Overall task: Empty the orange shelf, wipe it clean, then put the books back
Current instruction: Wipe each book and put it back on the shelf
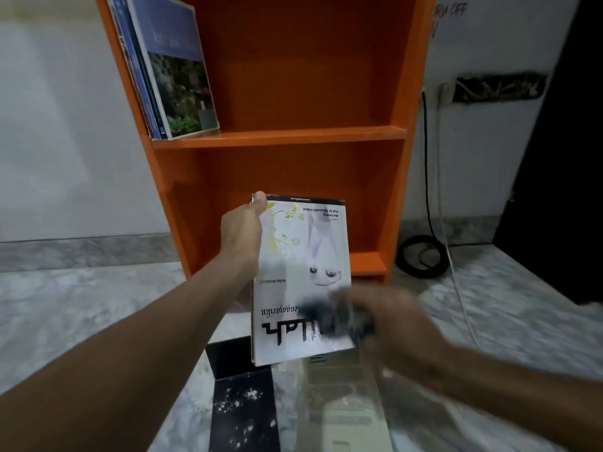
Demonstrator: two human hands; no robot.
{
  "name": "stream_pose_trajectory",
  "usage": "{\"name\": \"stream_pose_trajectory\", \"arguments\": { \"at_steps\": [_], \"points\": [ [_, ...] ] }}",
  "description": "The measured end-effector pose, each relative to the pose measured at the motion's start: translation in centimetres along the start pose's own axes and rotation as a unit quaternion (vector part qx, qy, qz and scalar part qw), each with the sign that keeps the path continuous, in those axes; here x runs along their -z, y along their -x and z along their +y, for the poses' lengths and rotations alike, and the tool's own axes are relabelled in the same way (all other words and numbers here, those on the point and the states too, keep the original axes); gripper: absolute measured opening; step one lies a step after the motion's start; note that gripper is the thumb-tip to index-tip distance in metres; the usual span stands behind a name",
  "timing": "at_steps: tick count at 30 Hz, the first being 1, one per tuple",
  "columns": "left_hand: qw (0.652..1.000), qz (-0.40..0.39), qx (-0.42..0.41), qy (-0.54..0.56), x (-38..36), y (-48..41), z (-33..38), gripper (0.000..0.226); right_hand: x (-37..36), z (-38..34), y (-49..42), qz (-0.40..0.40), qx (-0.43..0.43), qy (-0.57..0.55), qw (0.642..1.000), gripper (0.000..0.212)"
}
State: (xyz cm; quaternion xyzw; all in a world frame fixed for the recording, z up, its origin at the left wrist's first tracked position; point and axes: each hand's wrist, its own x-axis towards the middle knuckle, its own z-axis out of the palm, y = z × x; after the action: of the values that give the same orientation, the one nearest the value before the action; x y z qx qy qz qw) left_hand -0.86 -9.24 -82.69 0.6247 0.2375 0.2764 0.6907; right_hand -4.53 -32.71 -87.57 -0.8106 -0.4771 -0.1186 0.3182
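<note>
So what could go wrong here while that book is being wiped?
1. The left hand grips the white book by one edge only, so the right hand, rubbing it with the dark cloth, could knock it loose.
2. The leaning books on the orange shelf might topple if bumped.

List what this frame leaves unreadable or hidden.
Head view, right hand and dark cloth: motion-blurred, grip unclear.
White book: title partly covered by the cloth.
Left hand: fingers hidden behind the white book.
Leaning books: tops cut by the top edge, cover text blurred.
</note>
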Motion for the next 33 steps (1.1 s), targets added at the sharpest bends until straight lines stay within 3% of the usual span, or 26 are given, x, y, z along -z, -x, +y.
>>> {"name": "stream_pose_trajectory", "arguments": {
  "at_steps": [2, 4, 7, 10, 12, 14, 15, 17, 19, 20, 22, 25, 29, 31, 33],
  "points": [
    [1.000, -0.013, 0.006, -0.005, -0.2, 0.6, 0.2, 0.040, 3.2, 0.5, -6.1, 0.166, -0.028, 0.033, 0.985, 0.056],
    [0.999, -0.034, 0.010, -0.001, -0.9, 1.0, 0.4, 0.040, 4.6, 0.3, -11.1, 0.220, -0.026, 0.082, 0.972, 0.060],
    [0.998, -0.055, 0.020, 0.031, -1.6, 1.4, 1.0, 0.033, 0.4, -0.8, -10.8, 0.098, -0.033, 0.181, 0.978, 0.061],
    [0.998, 0.009, 0.036, 0.040, -0.6, 1.2, 1.4, 0.029, -4.0, -1.1, -2.6, 0.005, 0.119, 0.234, 0.965, 0.052],
    [0.998, 0.045, 0.025, 0.032, 0.6, 0.8, 1.2, 0.028, -4.8, -0.7, 2.1, -0.150, 0.198, 0.212, 0.945, 0.043],
    [0.997, 0.077, 0.009, -0.008, 1.3, 0.3, 1.1, 0.030, -3.3, -1.1, 2.8, -0.229, 0.138, 0.124, 0.956, 0.040],
    [0.996, 0.087, 0.004, -0.027, 1.4, 0.3, 1.2, 0.033, -2.2, -1.3, 1.6, -0.184, 0.091, 0.063, 0.977, 0.037],
    [0.995, 0.089, 0.006, -0.052, 1.6, 0.4, 0.8, 0.038, 0.0, -1.1, -2.9, 0.006, 0.006, -0.007, 1.000, 0.035],
    [0.997, 0.069, 0.007, -0.044, 0.9, 1.0, 0.6, 0.039, 2.7, 0.0, -8.6, 0.144, -0.042, 0.035, 0.988, 0.045],
    [0.998, 0.056, 0.007, -0.040, 0.5, 1.1, 0.6, 0.039, 3.6, 0.4, -11.0, 0.172, -0.047, 0.052, 0.983, 0.051],
    [0.999, 0.032, 0.005, -0.039, -0.3, 1.4, 1.1, 0.038, 2.9, 0.4, -12.7, 0.146, -0.070, 0.060, 0.985, 0.060],
    [0.998, 0.045, 0.009, -0.034, 0.0, 0.9, 1.6, 0.048, -1.7, -0.3, -7.1, 0.045, -0.061, 0.129, 0.989, 0.069],
    [0.993, 0.110, 0.022, -0.035, 1.8, -0.2, 1.4, 0.048, -4.2, -0.6, 3.8, -0.193, -0.025, 0.059, 0.979, 0.070],
    [0.991, 0.124, 0.017, -0.050, 2.1, -0.5, 1.4, 0.043, -2.4, -0.8, 3.6, -0.141, -0.048, -0.016, 0.989, 0.057],
    [0.992, 0.109, 0.022, -0.062, 1.8, -0.1, 1.1, 0.039, 0.1, -0.6, -0.7, 0.037, -0.059, -0.033, 0.997, 0.058]
  ]
}}
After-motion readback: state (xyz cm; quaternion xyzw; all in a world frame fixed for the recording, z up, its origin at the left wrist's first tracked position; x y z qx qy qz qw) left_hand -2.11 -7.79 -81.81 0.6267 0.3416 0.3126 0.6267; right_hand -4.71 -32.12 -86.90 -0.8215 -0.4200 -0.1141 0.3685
